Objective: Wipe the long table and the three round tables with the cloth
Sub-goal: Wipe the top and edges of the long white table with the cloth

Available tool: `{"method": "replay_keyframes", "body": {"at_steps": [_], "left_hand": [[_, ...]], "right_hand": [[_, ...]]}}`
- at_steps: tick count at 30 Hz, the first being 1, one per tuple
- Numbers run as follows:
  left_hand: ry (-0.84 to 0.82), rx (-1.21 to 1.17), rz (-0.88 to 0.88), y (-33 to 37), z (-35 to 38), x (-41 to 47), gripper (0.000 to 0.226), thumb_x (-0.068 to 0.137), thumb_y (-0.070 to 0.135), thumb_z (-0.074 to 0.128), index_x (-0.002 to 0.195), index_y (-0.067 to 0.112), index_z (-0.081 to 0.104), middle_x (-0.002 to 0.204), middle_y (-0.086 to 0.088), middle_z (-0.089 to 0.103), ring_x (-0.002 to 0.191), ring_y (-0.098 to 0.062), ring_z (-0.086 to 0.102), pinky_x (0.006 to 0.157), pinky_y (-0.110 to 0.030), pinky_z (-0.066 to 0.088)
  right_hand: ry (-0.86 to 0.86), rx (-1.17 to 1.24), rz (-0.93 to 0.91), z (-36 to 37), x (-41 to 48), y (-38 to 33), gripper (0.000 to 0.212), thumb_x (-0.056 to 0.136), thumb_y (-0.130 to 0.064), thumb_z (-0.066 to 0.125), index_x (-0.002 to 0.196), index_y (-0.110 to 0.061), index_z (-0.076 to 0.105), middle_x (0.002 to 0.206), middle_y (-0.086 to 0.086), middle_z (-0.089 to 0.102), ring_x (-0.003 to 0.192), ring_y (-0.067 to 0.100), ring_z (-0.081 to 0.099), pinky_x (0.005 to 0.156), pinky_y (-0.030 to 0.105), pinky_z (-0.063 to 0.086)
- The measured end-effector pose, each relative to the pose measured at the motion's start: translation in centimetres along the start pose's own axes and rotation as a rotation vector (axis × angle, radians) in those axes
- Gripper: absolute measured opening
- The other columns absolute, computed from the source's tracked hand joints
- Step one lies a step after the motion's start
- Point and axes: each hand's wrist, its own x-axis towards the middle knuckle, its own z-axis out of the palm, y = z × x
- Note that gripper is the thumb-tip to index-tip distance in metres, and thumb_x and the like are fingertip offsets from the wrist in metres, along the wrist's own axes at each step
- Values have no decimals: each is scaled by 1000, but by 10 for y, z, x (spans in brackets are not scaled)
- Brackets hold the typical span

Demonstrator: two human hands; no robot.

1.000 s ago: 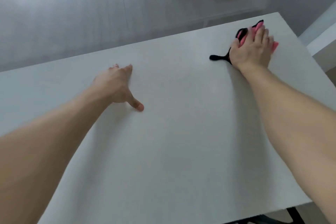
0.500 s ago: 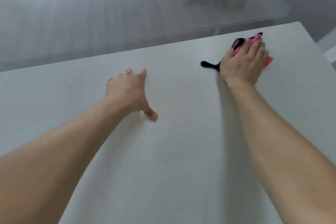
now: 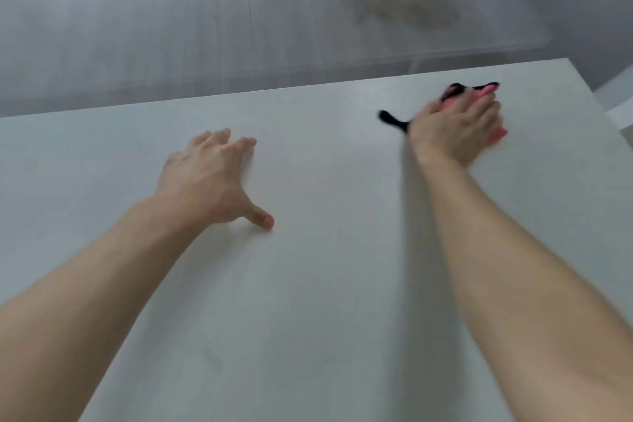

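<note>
One pink, black-trimmed cloth, seemingly bunched, under straight fingers of right hand; left hand splayed.

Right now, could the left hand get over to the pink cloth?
Probably yes. The left hand rests on the table, and only bare tabletop lies between it and the cloth. But the right hand covers most of the cloth, so just its edges are free.
</note>
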Motion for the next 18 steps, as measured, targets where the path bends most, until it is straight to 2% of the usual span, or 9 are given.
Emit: {"method": "replay_keyframes", "body": {"at_steps": [2,4,6,7,10,13,15,16,18], "left_hand": [[-41,-17,-33,-11,8,-3,150,45,82,94,169,44,18,179,6,16,165,-23,17,123,-53,38],[-40,-33,-46,-15,15,-3,155,45,82,94,170,47,10,182,10,5,168,-20,9,126,-54,35],[-24,-23,-55,-15,17,0,154,46,82,94,170,49,8,182,11,2,168,-20,8,126,-54,35],[-31,-19,-62,-15,17,0,154,46,82,94,170,48,8,182,10,1,168,-20,8,125,-54,35],[-38,-4,-67,-17,17,0,154,50,83,92,171,47,3,182,10,-4,169,-20,5,124,-53,33],[-30,20,-48,-17,17,-1,153,51,85,90,171,46,2,182,8,-5,169,-21,5,122,-52,35],[-24,28,-39,-15,17,1,153,52,84,90,171,45,2,183,6,-5,169,-23,5,121,-52,37],[-22,29,-39,-15,17,2,154,51,84,91,171,44,2,183,6,-4,169,-23,5,120,-52,37],[-16,31,-39,-16,18,3,154,51,84,91,171,45,4,183,7,-3,169,-23,6,120,-52,37]], "right_hand": [[-15,33,-239,17,-49,-71,77,102,-46,27,165,-3,38,172,25,32,159,41,29,132,57,15],[-212,54,-640,28,-96,-130,74,108,-52,31,170,-12,32,178,19,21,166,33,17,136,49,4],[-357,32,-911,25,-109,-150,71,112,-53,30,172,-17,26,182,11,12,168,24,7,136,41,-3],[-372,37,-968,23,-99,-143,68,113,-50,31,172,-18,26,182,8,10,169,21,5,136,38,-3],[-219,47,-802,18,-41,-75,65,112,-42,34,167,-7,35,182,9,10,168,25,8,136,40,3],[-20,34,-312,-1,15,8,74,105,-40,32,162,7,37,179,18,19,165,35,18,135,48,12],[4,27,-116,1,14,8,74,105,-38,32,165,4,30,177,22,21,164,38,21,135,51,14],[21,34,-150,10,-1,-12,70,105,-35,36,166,0,32,175,24,27,162,39,27,134,51,17],[100,119,-449,34,-47,-78,58,104,-29,49,158,-10,52,164,21,48,153,39,44,126,49,29]]}}
